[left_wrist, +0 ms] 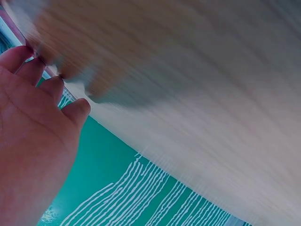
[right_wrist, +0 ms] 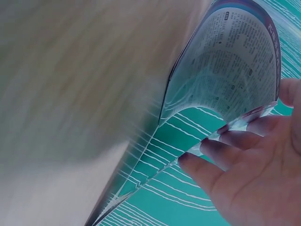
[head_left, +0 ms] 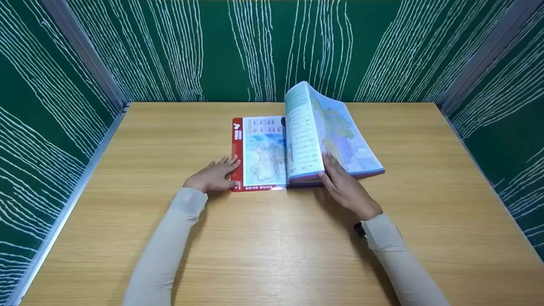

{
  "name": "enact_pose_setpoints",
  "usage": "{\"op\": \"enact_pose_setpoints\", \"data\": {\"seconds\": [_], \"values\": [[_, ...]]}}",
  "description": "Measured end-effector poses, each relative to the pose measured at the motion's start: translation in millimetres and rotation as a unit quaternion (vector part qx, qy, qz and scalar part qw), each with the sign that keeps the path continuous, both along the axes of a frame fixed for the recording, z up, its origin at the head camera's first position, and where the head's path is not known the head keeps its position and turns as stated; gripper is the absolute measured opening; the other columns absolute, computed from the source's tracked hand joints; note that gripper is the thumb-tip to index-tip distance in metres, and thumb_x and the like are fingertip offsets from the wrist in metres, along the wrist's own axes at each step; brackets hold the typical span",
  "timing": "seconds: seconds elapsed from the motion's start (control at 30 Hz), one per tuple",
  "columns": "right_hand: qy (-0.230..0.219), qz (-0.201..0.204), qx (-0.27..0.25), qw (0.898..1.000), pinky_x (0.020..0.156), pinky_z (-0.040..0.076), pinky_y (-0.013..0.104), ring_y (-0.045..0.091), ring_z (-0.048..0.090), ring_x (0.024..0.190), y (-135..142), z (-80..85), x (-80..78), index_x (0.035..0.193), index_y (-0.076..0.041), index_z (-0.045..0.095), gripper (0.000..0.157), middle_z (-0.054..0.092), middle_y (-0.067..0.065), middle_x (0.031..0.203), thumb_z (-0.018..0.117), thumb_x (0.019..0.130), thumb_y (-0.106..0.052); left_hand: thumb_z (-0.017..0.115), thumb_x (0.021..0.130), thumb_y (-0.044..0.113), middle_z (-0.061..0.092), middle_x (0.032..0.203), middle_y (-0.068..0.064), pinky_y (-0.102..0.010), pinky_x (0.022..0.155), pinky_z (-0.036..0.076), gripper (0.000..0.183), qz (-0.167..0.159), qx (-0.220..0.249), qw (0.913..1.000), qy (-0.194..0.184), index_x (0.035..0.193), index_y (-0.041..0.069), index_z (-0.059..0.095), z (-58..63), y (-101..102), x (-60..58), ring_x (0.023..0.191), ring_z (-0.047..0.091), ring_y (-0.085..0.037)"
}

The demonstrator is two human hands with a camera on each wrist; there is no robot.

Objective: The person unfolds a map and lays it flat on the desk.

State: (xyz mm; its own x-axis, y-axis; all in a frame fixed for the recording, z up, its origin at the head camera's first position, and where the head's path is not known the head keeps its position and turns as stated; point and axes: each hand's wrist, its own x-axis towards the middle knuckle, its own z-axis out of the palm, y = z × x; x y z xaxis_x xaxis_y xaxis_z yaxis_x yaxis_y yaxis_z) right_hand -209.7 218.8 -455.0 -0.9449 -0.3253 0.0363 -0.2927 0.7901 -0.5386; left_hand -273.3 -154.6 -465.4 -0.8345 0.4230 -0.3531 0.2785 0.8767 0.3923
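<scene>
On the tabletop, the book lies between the left hand and the right hand, reaching beyond both; it is probably fairly light, bendy, slick and easily creased. The lifted pages are pinched at their near edge by the right hand, a sensible hold; the left hand rests, spread, on the red border, good for steadying

Wood-grain table, green walls
I see uneven white lines on 3 sides, 2 grey posts at the back corners, and soft glare on the table.
</scene>
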Motion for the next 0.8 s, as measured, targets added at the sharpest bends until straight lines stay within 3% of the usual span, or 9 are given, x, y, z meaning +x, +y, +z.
{"op": "enact_pose_setpoints", "data": {"seconds": [0.3,0.8], "values": [[-0.015,-0.007,-0.002,1.000,0.117,0.020,0.054,0.033,0.011,0.149,2,-0.4,1.7,0.156,-0.016,0.004,0.067,0.006,0.011,0.163,0.028,0.103,-0.049,0.058,0.088,0.041,0.008,0.163,0.004,-0.049,0.122,0.002,0.080,0.000,0.005,1.0000,0.000,0.154,0.021,0.017,1.7,-4,-0.2,0.151,0.001,-0.023],[-0.026,0.001,-0.013,1.000,0.118,0.015,0.055,0.039,0.009,0.148,6,-2.3,0.5,0.155,-0.010,0.004,0.068,0.005,0.015,0.162,0.029,0.103,-0.047,0.062,0.085,0.050,0.007,0.163,0.004,-0.051,0.121,0.002,0.089,0.016,-0.004,0.9999,-0.001,0.154,0.023,0.014,2.0,-13,-1.8,0.151,0.000,-0.022]]}}
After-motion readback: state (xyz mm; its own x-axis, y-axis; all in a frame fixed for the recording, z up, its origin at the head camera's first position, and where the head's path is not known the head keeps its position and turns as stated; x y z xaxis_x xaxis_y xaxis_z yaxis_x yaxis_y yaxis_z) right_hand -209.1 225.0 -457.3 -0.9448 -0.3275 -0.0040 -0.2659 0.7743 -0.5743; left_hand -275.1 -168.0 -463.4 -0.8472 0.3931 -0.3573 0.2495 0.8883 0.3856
